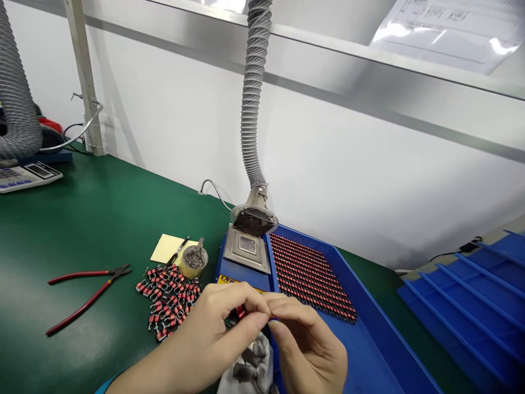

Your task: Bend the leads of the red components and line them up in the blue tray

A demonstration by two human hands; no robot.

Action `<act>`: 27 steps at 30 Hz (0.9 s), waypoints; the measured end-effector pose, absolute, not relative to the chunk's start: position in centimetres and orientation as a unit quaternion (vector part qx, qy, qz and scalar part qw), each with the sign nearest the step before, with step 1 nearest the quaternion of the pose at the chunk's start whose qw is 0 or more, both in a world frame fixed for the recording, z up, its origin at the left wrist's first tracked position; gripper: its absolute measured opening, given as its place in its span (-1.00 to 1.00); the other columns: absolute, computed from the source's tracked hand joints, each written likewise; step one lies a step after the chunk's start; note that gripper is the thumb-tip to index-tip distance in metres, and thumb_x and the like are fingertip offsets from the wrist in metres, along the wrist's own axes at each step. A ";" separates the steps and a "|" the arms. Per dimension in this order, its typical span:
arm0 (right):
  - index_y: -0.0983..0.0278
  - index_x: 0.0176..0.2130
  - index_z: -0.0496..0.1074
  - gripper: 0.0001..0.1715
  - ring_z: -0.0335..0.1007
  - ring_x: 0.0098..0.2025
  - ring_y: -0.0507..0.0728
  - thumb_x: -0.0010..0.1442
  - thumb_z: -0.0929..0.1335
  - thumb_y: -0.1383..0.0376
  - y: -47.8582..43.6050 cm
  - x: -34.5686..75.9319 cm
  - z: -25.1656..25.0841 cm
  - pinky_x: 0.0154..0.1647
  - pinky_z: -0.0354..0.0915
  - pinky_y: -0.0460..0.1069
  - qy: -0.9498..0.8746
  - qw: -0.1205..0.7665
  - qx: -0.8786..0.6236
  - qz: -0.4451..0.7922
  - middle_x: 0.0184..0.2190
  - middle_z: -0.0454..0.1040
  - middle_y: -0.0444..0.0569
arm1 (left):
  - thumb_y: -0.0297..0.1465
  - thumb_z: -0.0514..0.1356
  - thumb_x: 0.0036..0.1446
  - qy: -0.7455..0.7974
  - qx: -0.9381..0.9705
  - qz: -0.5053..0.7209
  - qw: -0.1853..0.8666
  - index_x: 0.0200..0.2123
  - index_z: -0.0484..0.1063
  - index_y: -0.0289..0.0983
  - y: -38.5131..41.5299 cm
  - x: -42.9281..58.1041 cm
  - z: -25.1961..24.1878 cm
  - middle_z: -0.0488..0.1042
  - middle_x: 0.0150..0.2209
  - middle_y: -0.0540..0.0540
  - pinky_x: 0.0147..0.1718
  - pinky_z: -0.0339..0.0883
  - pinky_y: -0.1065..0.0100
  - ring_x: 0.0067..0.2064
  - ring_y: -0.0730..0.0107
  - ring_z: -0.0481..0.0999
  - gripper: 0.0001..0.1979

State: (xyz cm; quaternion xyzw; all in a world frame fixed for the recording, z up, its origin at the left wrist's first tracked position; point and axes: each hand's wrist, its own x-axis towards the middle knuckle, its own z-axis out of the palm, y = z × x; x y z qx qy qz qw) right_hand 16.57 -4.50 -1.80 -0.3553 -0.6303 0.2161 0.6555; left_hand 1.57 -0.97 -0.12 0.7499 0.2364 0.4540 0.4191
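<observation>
My left hand [223,331] and my right hand [307,342] meet at the lower middle of the view, thumbs and forefingers pinched together fingertip to fingertip. A bit of red shows inside the curl of my left fingers, likely a small red-and-black component with wire leads; most of it is hidden. Left of my hands lies a loose pile of such components [174,295] on the green table. Under my hands is a stained white cloth or glove [262,361]. Rows of similar components [311,273] line the blue tray [361,350] to the right.
A blue solder pot [247,245] with a square metal top stands ahead, under a fan hood [254,219] on a grey hose [253,93]. Red-handled pliers [92,293], a yellow tub [193,261], a notepad [166,246] and a pen [178,250] lie left; blue slatted trays [471,306] right.
</observation>
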 end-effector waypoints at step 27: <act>0.10 -0.35 0.58 -0.76 0.48 -0.15 0.03 -0.09 0.58 0.17 -3.2 12.7 -3.2 -0.09 0.37 -0.13 -0.272 0.708 -0.377 0.531 -0.29 0.56 -0.15 | -0.42 0.30 0.05 0.232 0.533 0.483 0.655 -0.35 0.59 -0.22 0.9 1.8 -0.5 0.61 -0.16 -0.06 0.03 0.33 0.35 -0.02 0.31 0.52 -0.94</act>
